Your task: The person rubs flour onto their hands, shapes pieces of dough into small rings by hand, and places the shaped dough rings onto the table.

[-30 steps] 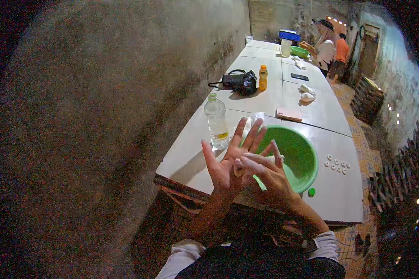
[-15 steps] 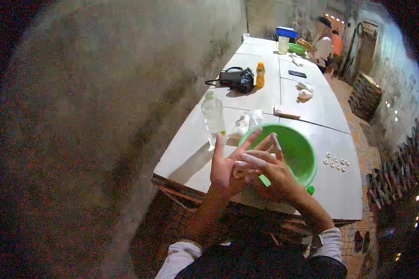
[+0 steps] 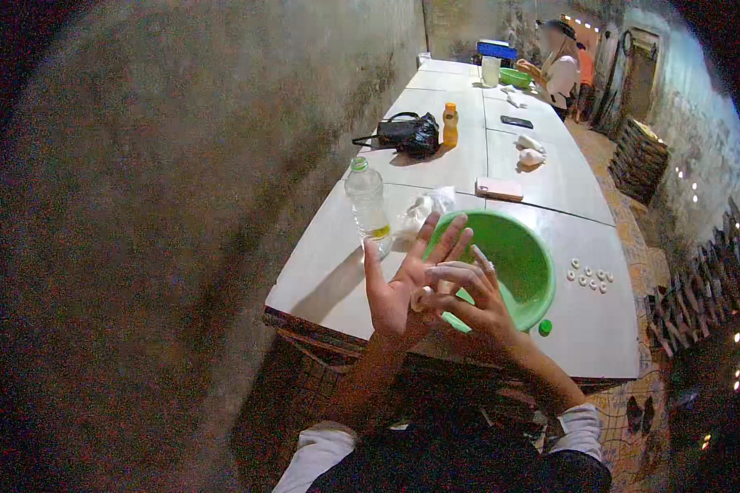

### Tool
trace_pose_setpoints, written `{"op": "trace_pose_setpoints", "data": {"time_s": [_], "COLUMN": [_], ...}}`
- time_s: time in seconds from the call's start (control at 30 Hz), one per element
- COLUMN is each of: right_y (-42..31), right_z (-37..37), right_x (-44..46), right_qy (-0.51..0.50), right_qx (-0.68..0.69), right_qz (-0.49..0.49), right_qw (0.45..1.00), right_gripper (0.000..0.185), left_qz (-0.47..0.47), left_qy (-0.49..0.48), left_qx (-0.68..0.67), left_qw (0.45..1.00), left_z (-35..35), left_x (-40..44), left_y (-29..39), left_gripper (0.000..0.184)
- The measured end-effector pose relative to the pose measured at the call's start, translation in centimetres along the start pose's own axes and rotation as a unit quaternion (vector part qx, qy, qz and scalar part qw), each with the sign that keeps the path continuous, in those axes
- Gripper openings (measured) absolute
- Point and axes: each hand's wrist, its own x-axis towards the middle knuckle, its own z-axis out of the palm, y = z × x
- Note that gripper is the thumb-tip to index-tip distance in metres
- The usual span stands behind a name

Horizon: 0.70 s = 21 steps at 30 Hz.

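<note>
My left hand (image 3: 397,292) is held palm up over the near table edge, its fingers spread and stretched out. A small pale dough piece (image 3: 422,299) rests against its palm. Bent over that palm, my right hand (image 3: 473,308) has its thumb and finger closed on the piece; its fingertips look dusted white. Just beyond both hands stands a green basin (image 3: 543,267), partly hidden by them. Several small white rings (image 3: 590,277) lie to the right of the basin. A green bottle cap (image 3: 545,328) is by the basin's near right side.
An uncapped water bottle (image 3: 367,205) stands left of the basin. Behind are a white plastic bag (image 3: 427,209), a pink box (image 3: 499,190), a black bag (image 3: 409,135), an orange bottle (image 3: 450,126) and a phone (image 3: 516,122). A co-worker (image 3: 561,70) stands at the far end.
My left fingers have spread and straightened a little more. The right fingers have shifted slightly over the palm, where the dough piece shows more clearly. The view has tilted slightly.
</note>
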Motion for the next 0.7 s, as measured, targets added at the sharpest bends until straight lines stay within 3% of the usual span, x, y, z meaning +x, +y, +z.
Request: {"op": "trace_pose_setpoints", "data": {"time_s": [0.13, 0.43, 0.7], "right_y": [-0.5, 0.1, -1.1], "right_z": [0.2, 0.4, -0.2], "right_x": [0.5, -0.5, 0.8], "right_qy": [-0.008, 0.018, 0.038], "right_qx": [0.014, 0.004, -0.003], "right_qz": [0.045, -0.010, 0.040], "right_qw": [0.999, 1.000, 0.998], "right_gripper": [0.021, 0.023, 0.034], "left_qz": [0.002, 0.050, 0.057], "left_qy": [-0.023, 0.010, -0.002], "left_qx": [-0.007, 0.056, 0.062], "left_qw": [1.000, 0.997, 0.996], "left_z": [-0.5, 0.4, 0.8], "left_x": [0.0, -0.1, -0.4], "left_y": [0.1, -0.2, -0.5], "left_gripper": [0.090, 0.090, 0.091]}}
